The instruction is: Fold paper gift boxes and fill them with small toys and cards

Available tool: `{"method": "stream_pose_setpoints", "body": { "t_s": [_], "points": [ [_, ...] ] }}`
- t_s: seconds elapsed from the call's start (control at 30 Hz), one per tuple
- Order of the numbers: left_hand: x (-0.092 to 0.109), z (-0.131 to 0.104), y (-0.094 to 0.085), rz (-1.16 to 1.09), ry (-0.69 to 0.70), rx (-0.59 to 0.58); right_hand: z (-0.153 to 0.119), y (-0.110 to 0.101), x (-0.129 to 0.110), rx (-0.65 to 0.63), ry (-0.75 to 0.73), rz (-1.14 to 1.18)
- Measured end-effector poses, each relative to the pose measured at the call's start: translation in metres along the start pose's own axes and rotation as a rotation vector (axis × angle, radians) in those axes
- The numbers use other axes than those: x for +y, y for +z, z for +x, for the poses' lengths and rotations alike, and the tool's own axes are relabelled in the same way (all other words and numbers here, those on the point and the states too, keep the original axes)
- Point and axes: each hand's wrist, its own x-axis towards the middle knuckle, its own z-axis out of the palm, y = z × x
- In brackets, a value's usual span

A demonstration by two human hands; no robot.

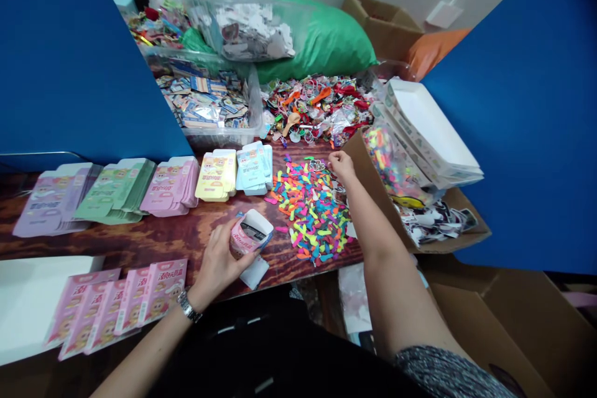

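While your left hand [219, 266] grips: the open-topped pink carton [242, 239] is held left of the balloon pile [312, 217], mouth upward.
Carton handling: judged light, thin card, apt to crease; take hold low on the side walls, clear of the mouth.
Right hand [342, 166]: fingertips drawn together at the balloon pile's far right edge; you cannot tell whether they pinch anything.
Surroundings: the blue carton stack [254, 168] lies left of the balloon pile, the trinket heap [321, 106] beyond it.
Obstruction: the cardboard box [373, 181] stands just right of the pile, crowding your forearm.
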Motion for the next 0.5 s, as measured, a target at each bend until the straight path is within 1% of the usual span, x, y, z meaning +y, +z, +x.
{"method": "stream_pose_setpoints", "body": {
  "t_s": [0.1, 0.23, 0.37, 0.43, 0.5],
  "points": [
    [0.0, 0.0, 0.0, -0.001, 0.001, -0.001, 0.0, -0.007, -0.001, -0.016, 0.008, -0.067],
    [-0.002, -0.001, 0.0, -0.007, -0.018, -0.013, 0.002, -0.013, -0.009, -0.042, -0.011, -0.174],
    [0.0, 0.0, 0.004, -0.023, -0.036, -0.049, -0.002, -0.002, -0.016, -0.102, -0.005, -0.241],
    [0.002, 0.0, 0.004, -0.034, -0.031, -0.05, -0.006, 0.004, -0.018, -0.102, 0.0, -0.24],
    [0.003, 0.001, 0.003, -0.04, -0.029, -0.04, -0.009, 0.006, -0.02, -0.088, -0.011, -0.209]
  ]
}}
